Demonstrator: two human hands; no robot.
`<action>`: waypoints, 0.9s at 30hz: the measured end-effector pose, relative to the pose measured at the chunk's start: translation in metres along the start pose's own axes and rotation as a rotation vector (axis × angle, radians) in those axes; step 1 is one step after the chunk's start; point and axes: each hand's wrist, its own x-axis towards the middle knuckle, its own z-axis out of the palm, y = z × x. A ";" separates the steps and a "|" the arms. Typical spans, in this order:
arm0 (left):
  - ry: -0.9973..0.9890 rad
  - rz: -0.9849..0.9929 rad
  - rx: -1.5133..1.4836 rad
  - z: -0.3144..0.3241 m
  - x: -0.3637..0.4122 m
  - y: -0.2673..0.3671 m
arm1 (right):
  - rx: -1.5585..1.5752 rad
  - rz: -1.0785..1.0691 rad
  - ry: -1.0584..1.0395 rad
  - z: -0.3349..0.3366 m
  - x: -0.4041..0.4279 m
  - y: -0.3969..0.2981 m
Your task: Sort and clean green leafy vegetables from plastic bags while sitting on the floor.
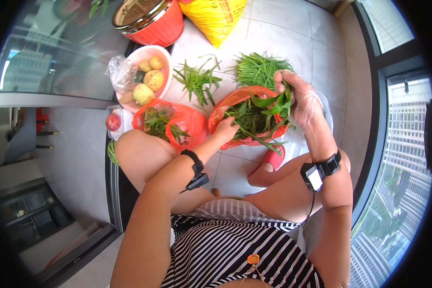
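My right hand [298, 95], in a clear plastic glove, grips a bunch of leafy greens [282, 102] above the right side of an open red plastic bag [221, 104]. That bag holds many long-leaved green stems [252, 117]. At its left rim my left hand [228, 130] touches the leaves; whether its fingers grip any is not plain. A second red plastic bag [190, 126] with greens lies to the left. Beyond the bags, a loose pile of leafy stems [198, 81] and a bundle of thin green stalks [261, 68] lie on the tiles.
A pink basin [168, 73] holds several round yellowish vegetables or fruits and a clear bag. Near it are a red-skinned round item [113, 122] in a clear container, a watermelon [112, 153], a red pot [158, 27] and a yellow sack [216, 18]. Window frames border the right side.
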 end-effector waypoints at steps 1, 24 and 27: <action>0.033 -0.004 0.000 -0.003 -0.004 -0.001 | -0.018 -0.018 0.007 0.005 0.001 0.000; -0.138 -0.465 -0.624 -0.011 -0.006 0.028 | -0.082 0.038 0.041 0.014 -0.010 -0.004; -0.076 -0.452 -0.567 -0.003 -0.005 0.030 | -0.077 0.016 0.042 0.011 -0.010 -0.005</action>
